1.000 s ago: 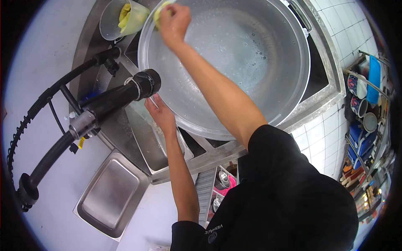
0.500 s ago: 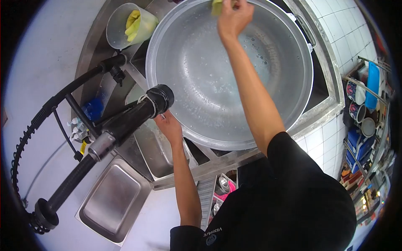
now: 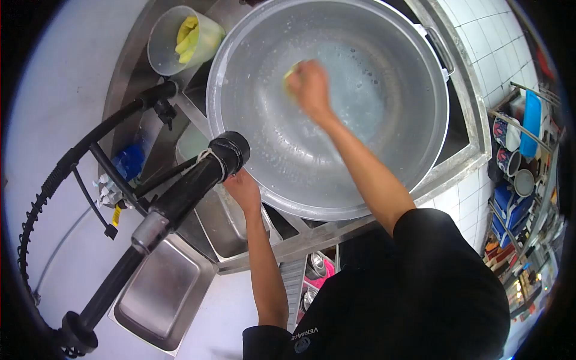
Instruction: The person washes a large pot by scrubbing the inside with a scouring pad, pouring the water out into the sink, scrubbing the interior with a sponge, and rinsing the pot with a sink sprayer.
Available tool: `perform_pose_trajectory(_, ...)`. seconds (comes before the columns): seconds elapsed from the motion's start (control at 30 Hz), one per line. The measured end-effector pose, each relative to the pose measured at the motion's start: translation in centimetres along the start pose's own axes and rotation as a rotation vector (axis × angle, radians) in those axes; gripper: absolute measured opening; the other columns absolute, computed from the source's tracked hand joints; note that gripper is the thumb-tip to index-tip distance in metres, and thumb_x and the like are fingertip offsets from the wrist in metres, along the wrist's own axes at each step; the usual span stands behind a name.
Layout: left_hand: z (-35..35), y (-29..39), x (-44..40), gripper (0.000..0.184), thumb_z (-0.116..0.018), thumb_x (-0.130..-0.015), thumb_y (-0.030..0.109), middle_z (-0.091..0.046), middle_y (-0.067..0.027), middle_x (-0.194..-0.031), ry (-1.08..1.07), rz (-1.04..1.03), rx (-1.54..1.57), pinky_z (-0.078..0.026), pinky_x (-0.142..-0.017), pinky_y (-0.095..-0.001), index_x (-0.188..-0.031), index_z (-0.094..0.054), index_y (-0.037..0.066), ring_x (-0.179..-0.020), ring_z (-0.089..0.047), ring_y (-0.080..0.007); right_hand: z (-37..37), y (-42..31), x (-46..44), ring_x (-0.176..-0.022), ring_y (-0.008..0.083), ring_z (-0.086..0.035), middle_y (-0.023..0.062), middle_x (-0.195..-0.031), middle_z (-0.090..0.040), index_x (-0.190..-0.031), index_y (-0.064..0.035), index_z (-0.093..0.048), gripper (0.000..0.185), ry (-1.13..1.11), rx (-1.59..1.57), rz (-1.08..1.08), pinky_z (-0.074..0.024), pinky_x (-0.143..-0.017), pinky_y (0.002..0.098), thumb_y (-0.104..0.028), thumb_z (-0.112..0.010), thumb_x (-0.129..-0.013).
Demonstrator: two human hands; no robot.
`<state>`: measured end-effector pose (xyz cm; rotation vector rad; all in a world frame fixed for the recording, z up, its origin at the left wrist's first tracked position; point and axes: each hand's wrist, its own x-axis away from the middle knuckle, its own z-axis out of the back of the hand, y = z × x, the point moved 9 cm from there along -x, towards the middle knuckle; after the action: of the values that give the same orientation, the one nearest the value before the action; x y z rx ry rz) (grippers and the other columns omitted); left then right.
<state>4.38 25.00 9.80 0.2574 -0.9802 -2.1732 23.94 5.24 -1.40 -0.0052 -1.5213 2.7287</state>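
A large round metal pot (image 3: 270,192) fills the upper middle of the head view. Wet streaks and bubbles mark its inner wall, and cloudy water lies in the bottom. Inside it, my right hand (image 3: 312,93) is closed on a yellow-green sponge (image 3: 291,79), pressed to the left part of the inner wall. Motion blurs the hand and sponge. My left hand (image 3: 243,189) is at the pot's lower left rim. The black spray head (image 3: 231,150) of the tap covers its fingers, so their grip cannot be made out.
A translucent bucket (image 3: 162,51) with yellow cloth-like items (image 3: 188,39) stands left of the pot. The hose tap (image 3: 120,270) crosses the left side. A steel pan (image 3: 159,294) is at lower left, another (image 3: 225,222) under my left forearm. Shelves with dishes (image 3: 516,162) stand right.
My right hand has moved with the sponge from the pot's far rim down and left onto the inner wall. My left hand stays by the rim. The view has shifted slightly.
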Motion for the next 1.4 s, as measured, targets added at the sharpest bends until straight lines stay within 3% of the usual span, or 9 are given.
perform_pose_trajectory(0.1, 0.0, -1.9, 0.1, 0.034, -0.05, -0.1, 0.02, -0.058, -0.0184, -0.123, 0.011, -0.001, 0.009, -0.038, -0.099, -0.0367, -0.122, -0.053, -0.005, -0.112, -0.054, -0.0264, 5.0, 3.2, -2.7, -0.1, 0.0353, -0.051, 0.0188, -0.097, -0.06, -0.1, -0.001, -0.061, 0.025, 0.303, 0.37, -0.037, -0.0457, -0.085, 0.0475, -0.014, -0.065, -0.078)
perform_pose_trajectory(0.27, 0.1, -3.5, -0.1, 0.034, -0.051, -0.101, 0.022, -0.061, -0.0164, -0.117, 0.039, 0.024, 0.021, -0.042, -0.093, -0.0329, -0.12, -0.055, -0.006, -0.107, -0.056, -0.022, -2.7, 3.8, -5.3, -0.109, 0.0376, -0.052, 0.0254, -0.11, -0.057, -0.114, 0.0061, -0.055, 0.033, 0.183, 0.481, 0.225, -0.046, -0.087, 0.051, -0.007, -0.054, -0.084)
perform_pose_trajectory(0.4, 0.3, -0.5, 0.5, 0.034, -0.051, -0.1, 0.022, -0.061, -0.0154, -0.117, 0.057, -0.067, 0.044, -0.043, -0.093, -0.0324, -0.12, -0.055, -0.005, -0.106, -0.057, -0.0218, -15.2, 1.7, 4.7, -0.096, 0.0421, -0.061, 0.0275, -0.107, -0.058, -0.094, 0.0096, -0.06, 0.019, -0.464, 0.177, 0.169, -0.0522, -0.082, 0.0478, -0.001, -0.05, -0.081)
perform_pose_trajectory(0.53, -0.1, -1.5, -0.2, 0.033, -0.051, -0.099, 0.017, -0.059, -0.0156, -0.121, 0.002, 0.02, 0.111, -0.041, -0.096, -0.0325, -0.124, -0.053, -0.004, -0.109, -0.055, -0.0226, -8.0, 1.5, 18.7, -0.089, 0.037, -0.065, 0.0229, -0.099, -0.06, -0.086, 0.0047, -0.063, 0.016, -1.103, 0.272, 0.351, -0.0548, -0.075, 0.0465, -0.008, -0.055, -0.081)
perform_pose_trajectory(0.63, 0.1, -2.0, 0.4, 0.032, -0.051, -0.098, 0.012, -0.057, -0.0158, -0.124, 0.037, 0.091, 0.095, -0.038, -0.099, -0.033, -0.126, -0.052, -0.004, -0.112, -0.054, -0.023, 0.4, 10.6, 21.6, -0.082, 0.029, -0.068, 0.016, -0.087, -0.069, -0.088, -0.0041, -0.072, 0.017, -1.414, 0.852, 0.368, -0.0556, -0.07, 0.0396, -0.014, -0.061, -0.079)
perform_pose_trajectory(0.8, 0.2, -0.7, -0.1, 0.032, -0.05, -0.098, 0.013, -0.054, -0.0167, -0.129, 0.056, 0.027, 0.161, -0.034, -0.103, -0.0348, -0.126, -0.053, -0.003, -0.118, -0.051, -0.0257, 4.6, 12.8, 10.3, -0.094, 0.0309, -0.065, 0.0168, -0.1, -0.064, -0.098, -0.0021, -0.067, 0.02, -1.202, 1.034, 0.399, -0.0551, -0.077, 0.0395, -0.008, -0.058, -0.081)
perform_pose_trajectory(1.0, 0.4, -0.7, -0.2, 0.034, -0.05, -0.099, 0.017, -0.054, -0.021, -0.127, 0.06, -0.001, 0.062, -0.034, -0.103, -0.0367, -0.123, -0.052, -0.007, -0.12, -0.051, -0.0295, -0.9, 3.7, -2.2, -0.092, 0.0307, -0.06, 0.0205, -0.106, -0.059, -0.101, 0.0018, -0.06, 0.021, -0.3, 0.649, 0.545, -0.0541, -0.074, 0.0402, -0.003, -0.055, -0.081)
perform_pose_trajectory(1.23, 0.3, -1.7, -0.4, 0.036, -0.05, -0.099, 0.017, -0.051, -0.0217, -0.131, 0.031, 0.013, 0.106, -0.034, -0.103, -0.0369, -0.126, -0.05, -0.006, -0.123, -0.049, -0.0304, -4.3, 3.3, 15.1, -0.106, 0.0281, -0.059, 0.0138, -0.115, -0.059, -0.105, -0.0037, -0.063, 0.023, -0.964, 0.469, 0.972, -0.0526, -0.083, 0.0416, -0.006, -0.054, -0.084)
perform_pose_trajectory(1.4, 0.5, -1.6, -0.3, 0.032, -0.052, -0.098, 0.018, -0.059, -0.0164, -0.125, 0.082, -0.007, 0.032, -0.033, -0.103, -0.0338, -0.122, -0.057, -0.003, -0.116, -0.052, -0.0257, -5.4, 2.5, 1.3, -0.097, 0.0321, -0.059, 0.0161, -0.108, -0.06, -0.096, -0.0025, -0.064, 0.017, -0.546, 0.493, 0.521, -0.0506, -0.084, 0.0451, -0.006, -0.055, -0.081)
